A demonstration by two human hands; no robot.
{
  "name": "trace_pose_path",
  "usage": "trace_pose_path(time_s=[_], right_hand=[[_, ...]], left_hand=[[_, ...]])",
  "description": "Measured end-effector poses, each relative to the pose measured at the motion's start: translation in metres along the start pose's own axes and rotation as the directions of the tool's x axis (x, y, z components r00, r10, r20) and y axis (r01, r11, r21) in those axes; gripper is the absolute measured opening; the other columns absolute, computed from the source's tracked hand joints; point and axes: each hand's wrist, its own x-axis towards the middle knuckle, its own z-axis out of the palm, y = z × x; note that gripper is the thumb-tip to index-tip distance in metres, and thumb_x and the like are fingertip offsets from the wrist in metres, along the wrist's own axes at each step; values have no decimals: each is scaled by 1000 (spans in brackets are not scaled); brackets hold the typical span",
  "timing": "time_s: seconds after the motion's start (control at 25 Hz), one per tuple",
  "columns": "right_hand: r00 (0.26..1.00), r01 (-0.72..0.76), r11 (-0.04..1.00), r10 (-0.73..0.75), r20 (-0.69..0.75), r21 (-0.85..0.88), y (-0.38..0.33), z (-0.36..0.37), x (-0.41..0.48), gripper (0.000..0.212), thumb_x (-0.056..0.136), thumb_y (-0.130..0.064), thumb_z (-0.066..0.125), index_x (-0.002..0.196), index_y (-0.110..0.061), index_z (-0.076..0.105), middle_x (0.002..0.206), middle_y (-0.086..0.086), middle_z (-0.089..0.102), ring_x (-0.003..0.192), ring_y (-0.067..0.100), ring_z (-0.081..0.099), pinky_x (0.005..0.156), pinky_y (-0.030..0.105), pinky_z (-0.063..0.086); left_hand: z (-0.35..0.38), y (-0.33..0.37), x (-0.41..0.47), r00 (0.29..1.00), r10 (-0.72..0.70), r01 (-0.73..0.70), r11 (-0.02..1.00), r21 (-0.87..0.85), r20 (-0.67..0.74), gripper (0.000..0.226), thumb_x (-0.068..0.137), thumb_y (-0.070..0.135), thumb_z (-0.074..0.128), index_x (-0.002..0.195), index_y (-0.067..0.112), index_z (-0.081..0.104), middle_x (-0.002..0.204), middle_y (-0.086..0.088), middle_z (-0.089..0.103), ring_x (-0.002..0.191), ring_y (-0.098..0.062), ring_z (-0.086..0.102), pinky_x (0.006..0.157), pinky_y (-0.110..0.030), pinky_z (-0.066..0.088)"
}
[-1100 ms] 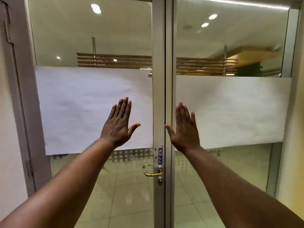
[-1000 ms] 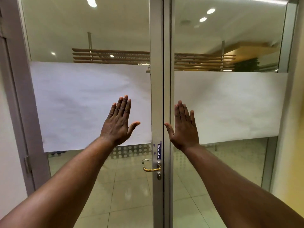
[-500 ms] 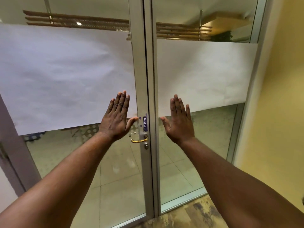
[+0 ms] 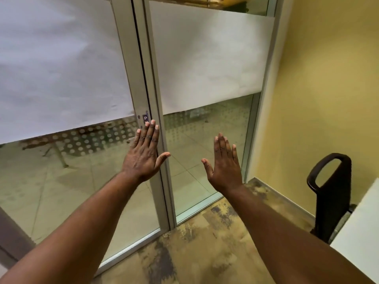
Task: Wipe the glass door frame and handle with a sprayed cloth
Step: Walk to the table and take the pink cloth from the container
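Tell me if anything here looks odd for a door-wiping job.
Both hands are empty: the left hand and right hand are spread flat toward the door frame, with no cloth or spray bottle in view. The floor looks blotchy.

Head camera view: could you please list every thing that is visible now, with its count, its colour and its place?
door frame: one, grey metal, two posts meeting at centre
glass panels: two, clear, either side of the posts
white sheets: two, across the upper glass
PULL sign: one, dark blue, on the left post, partly hidden
floor: brown and yellow mottled, below the door
wall: yellow, right
chair: one, black, lower right
white surface: one, right edge
left hand: open, empty, over the posts
right hand: open, empty, before the right panel
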Motion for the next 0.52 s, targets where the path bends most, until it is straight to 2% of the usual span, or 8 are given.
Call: trace_pose_path(time_s=[0.24,0.52], right_hand=[[992,-119,991,121,36,-57,52,-33,-81,83,103,-56,35,164,-12,-1,173,7,-7,160,22,-6,129,50,8],[968,-240,966,246,55,-101,88,-88,-184,83,103,-59,32,164,-14,-1,174,5,-7,160,20,-6,129,46,5]], left_hand=[[24,74,-36,995,63,-54,993,-106,74,92,100,73,6,164,7,-6,173,-13,-14,160,-23,-15,131,-41,-6],[26,177,-78,974,201,-170,953,-249,102,91,102,71,13,165,6,-5,174,-13,-12,161,-24,-11,130,-38,-9]])
